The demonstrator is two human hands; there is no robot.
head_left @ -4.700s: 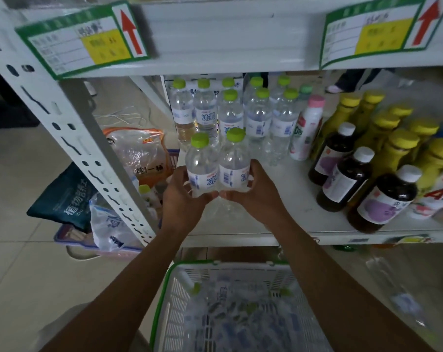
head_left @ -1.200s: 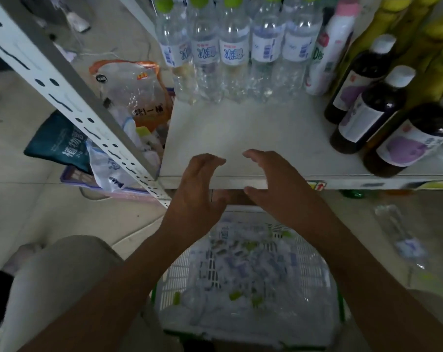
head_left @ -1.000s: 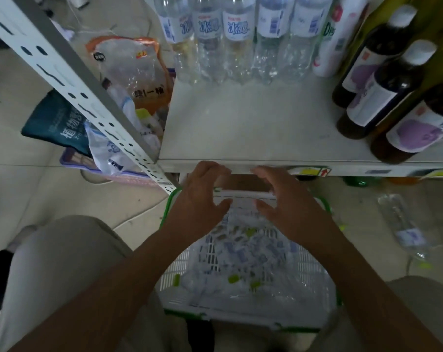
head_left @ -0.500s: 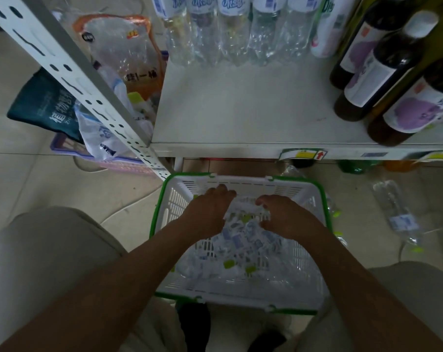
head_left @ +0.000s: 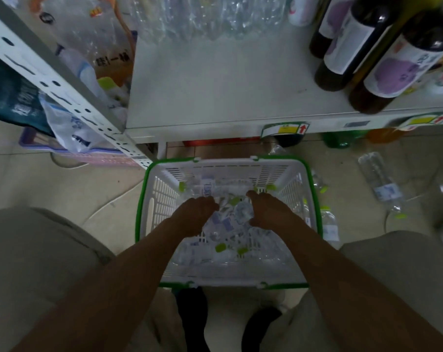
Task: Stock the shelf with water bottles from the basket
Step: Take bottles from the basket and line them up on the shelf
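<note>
A white basket with a green rim (head_left: pixel 140 214) stands on the floor between my knees, below the white shelf (head_left: pixel 215 85). Several clear water bottles with green caps (head_left: pixel 216 251) lie in it. Both my hands are down inside the basket. My left hand (head_left: pixel 196 215) curls its fingers over a bottle (head_left: pixel 221 223) in the pile, fingertips hidden. My right hand (head_left: pixel 268 212) grips another bottle (head_left: pixel 243 209) between thumb and fingers. On the shelf's back edge stands a row of water bottles (head_left: pixel 202 19), cut off by the frame.
Dark bottles with purple labels (head_left: pixel 342 47) stand on the shelf's right side. A perforated white upright (head_left: pixel 50 80) slants at left, with plastic bags (head_left: pixel 80 59) behind it. Loose water bottles (head_left: pixel 379 179) lie on the floor right of the basket.
My hands left two bottles on the shelf, came back down over its front edge and reached into the basket. They now sit deeper among the bottles, fingers curled.
</note>
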